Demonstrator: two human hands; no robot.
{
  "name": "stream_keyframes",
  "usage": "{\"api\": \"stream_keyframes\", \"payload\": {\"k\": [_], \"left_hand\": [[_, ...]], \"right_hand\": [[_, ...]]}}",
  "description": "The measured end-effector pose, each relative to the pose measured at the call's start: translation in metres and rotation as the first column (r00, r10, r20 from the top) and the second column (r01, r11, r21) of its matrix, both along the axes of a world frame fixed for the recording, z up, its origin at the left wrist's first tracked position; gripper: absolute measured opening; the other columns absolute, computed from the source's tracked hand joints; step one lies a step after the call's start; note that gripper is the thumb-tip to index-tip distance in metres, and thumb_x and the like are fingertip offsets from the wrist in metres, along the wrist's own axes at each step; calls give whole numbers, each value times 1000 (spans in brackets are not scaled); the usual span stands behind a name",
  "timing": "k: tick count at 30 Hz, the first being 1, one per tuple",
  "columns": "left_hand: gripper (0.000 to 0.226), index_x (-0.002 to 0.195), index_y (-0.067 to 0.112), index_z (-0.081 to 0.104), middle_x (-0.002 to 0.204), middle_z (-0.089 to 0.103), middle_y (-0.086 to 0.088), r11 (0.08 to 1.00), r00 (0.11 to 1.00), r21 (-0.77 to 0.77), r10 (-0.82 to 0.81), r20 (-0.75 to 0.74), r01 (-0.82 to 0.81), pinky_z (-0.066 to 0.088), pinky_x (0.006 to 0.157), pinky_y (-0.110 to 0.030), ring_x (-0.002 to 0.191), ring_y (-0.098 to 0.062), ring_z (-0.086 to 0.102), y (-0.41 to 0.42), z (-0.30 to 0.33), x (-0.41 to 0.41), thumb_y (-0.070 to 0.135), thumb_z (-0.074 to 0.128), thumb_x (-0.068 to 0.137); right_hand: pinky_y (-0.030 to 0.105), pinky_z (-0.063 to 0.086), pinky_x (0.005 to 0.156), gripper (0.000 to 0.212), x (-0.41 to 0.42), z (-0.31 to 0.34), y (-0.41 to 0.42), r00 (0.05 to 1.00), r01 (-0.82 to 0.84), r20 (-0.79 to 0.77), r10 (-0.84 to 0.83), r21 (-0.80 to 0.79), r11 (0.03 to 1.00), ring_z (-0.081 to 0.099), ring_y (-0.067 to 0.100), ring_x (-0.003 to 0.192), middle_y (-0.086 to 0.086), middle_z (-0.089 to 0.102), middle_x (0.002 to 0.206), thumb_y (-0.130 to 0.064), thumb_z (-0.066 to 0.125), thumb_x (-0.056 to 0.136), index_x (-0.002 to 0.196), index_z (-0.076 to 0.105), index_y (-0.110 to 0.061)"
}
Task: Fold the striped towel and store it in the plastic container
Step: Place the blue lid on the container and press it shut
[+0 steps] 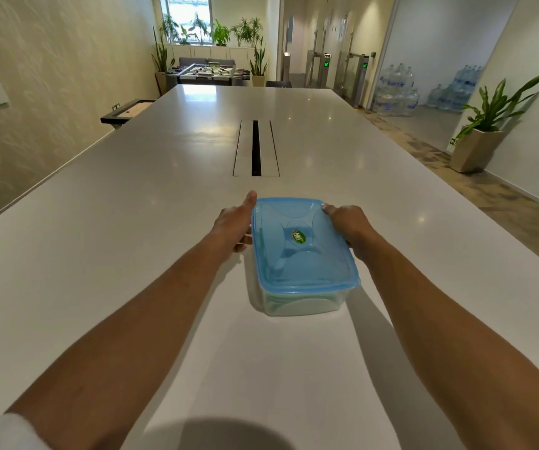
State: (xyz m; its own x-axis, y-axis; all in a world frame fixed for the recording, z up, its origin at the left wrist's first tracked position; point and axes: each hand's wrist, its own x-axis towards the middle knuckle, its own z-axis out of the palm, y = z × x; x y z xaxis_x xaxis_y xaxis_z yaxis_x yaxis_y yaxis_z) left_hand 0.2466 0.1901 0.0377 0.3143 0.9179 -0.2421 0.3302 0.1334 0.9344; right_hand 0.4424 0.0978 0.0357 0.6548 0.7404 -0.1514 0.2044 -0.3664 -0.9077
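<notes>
Both hands take the plastic container by its far corners: left hand in a closed grip at the side, right hand over the blue lid. Something pale shows inside, probably the striped towel. Press evenly along the rim so the lid seats flat on the tabletop.

A long white table with a central cable slot is observed; a foosball table, potted plants and stacked water bottles are noted beyond.
</notes>
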Motion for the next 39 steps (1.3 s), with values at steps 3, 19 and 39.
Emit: {"api": "stream_keyframes", "payload": {"k": [3,19,39], "left_hand": [[48,88,12,64,70,59,-5,1000,1000,-7,-20,11,20,35,51,-27,56,-19,51,9,-8,8,56,47,87],[27,84,15,61,71,60,-4,996,984,-88,-16,177,32,40,57,-28,61,-18,53,17,-22,15,37,48,92],[72,78,10,57,73,60,-8,993,994,49,111,-11,-111,49,60,-32,61,-22,55,-12,-14,-14,78,33,81]], "right_hand": [[26,39,54,31,4,-3,3,999,-39,-1,40,16,999,52,22,62,7,58,78,-42,54,92,82,54,-12],[28,41,60,21,8,-20,14,992,-100,-68,109,120,988,50,16,68,4,54,84,-30,47,98,87,47,-12],[34,51,64,56,0,0,-35,951,-1,303,57,-182,983,64,23,69,5,65,86,-64,32,92,100,55,-13]]}}
